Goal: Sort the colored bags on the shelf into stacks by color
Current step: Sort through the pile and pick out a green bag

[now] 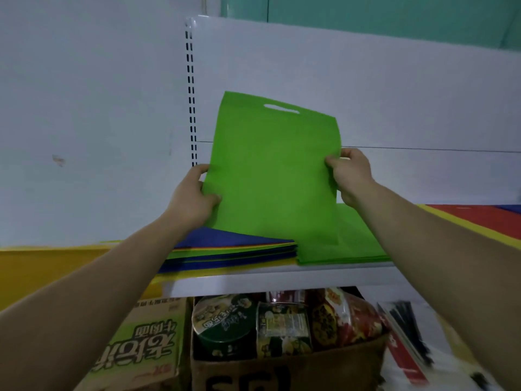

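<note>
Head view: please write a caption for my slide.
Left hand and right hand hold a green bag upright over the green stack, beside a mixed-colour pile on the shelf.

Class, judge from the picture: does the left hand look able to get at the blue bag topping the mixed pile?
Probably not yet. The left hand grips the raised green bag together with the right hand. The blue bag lies uncovered just below it, so once freed the way looks open.

red bag [479, 218] cut by right edge, green stack [355, 239] partly hidden
</note>
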